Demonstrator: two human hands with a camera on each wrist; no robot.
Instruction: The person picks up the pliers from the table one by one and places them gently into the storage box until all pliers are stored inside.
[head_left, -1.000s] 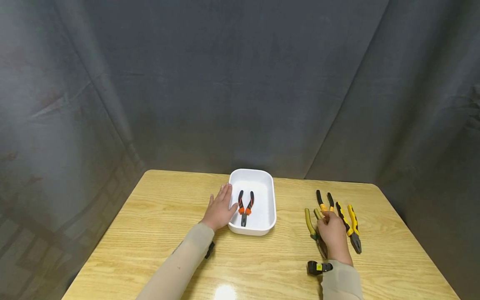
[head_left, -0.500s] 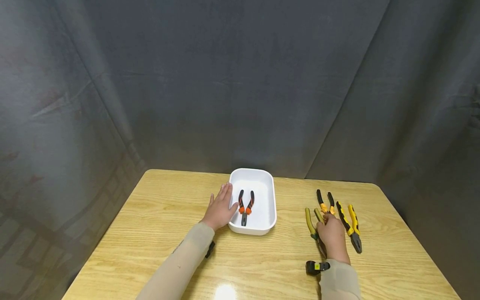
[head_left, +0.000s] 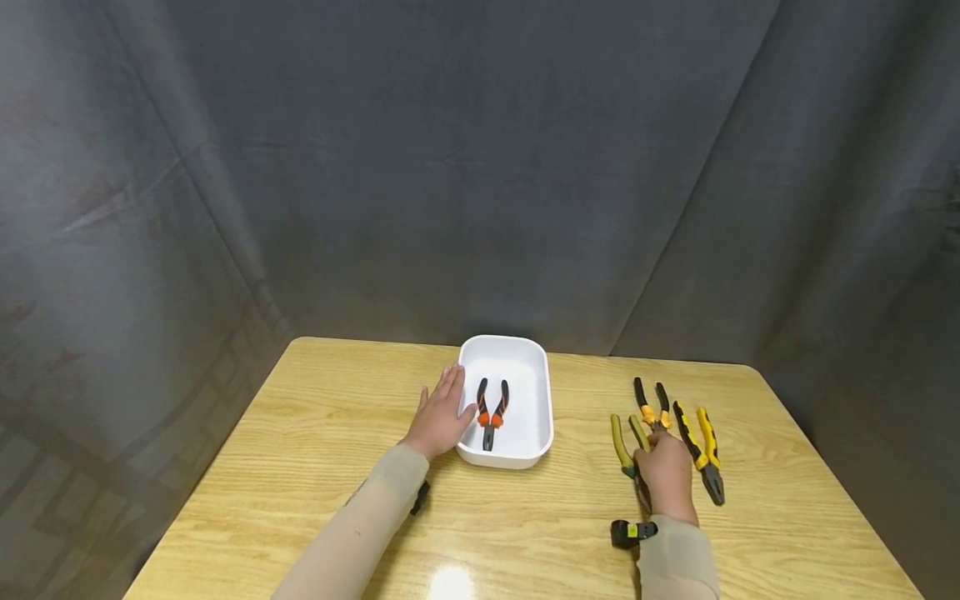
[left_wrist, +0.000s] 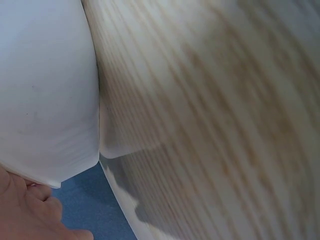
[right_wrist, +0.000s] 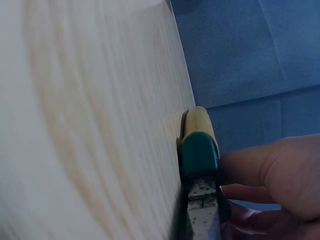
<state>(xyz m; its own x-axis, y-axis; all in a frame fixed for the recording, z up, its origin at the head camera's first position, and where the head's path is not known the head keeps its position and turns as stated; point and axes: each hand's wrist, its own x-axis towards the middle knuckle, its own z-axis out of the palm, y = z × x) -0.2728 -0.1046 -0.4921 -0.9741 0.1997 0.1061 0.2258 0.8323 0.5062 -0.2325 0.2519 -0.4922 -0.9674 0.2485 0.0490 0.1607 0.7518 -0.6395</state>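
A white tray (head_left: 504,461) stands at the middle of the table, with black-and-orange pliers (head_left: 489,421) lying inside. My left hand (head_left: 441,423) rests on the tray's left rim, fingers straight, thumb reaching over the edge. To the right, my right hand (head_left: 666,471) pinches green-and-yellow pliers (head_left: 621,446) near the pivot; the right wrist view has its thumb against the pliers' (right_wrist: 200,155) green collar. Just beyond the fingertips lie orange pliers with black handles (head_left: 651,408), their head partly covered by the hand. Yellow-and-black pliers (head_left: 701,454) lie right of that hand.
The wooden table (head_left: 360,383) ends at a back edge close behind the tray. A dark grey curtain (head_left: 480,183) hangs behind and on both sides. A wrist camera (head_left: 633,533) sticks out on the right sleeve's inner side.
My right hand has shifted slightly left and toward me, showing more of the orange pliers' head. The left hand and the tray look unmoved.
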